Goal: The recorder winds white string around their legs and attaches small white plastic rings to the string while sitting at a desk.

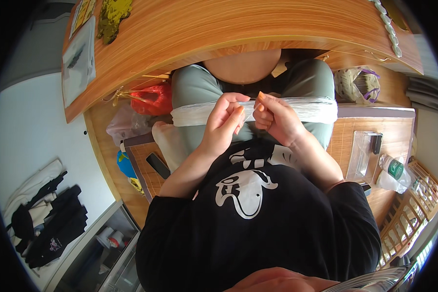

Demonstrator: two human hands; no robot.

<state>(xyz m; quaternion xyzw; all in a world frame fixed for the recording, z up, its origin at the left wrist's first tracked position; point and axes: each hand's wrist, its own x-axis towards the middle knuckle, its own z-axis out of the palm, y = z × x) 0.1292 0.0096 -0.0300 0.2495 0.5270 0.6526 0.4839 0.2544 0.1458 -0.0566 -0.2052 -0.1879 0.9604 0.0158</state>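
Across my thighs, just behind the knees, stretches a white skein of fine thread (192, 115), its strands running from one leg to the other. My left hand (223, 124) is over the middle of it, fingers curled and thumb close to the forefinger. Beside it, my right hand (277, 118) is closed in a pinch, thumb raised against the bent forefinger. Fine thread shows faintly in the small gap between the hands. The exact grip of the fingertips is too small to make out.
A wooden desk (219, 24) spans the front, with a round stool (243, 65) below. A red plastic bag (153, 100) lies left; a bag with purple handles (357, 85) lies right. A phone (158, 165) and clear plastic box (362, 155) rest on the bench seat.
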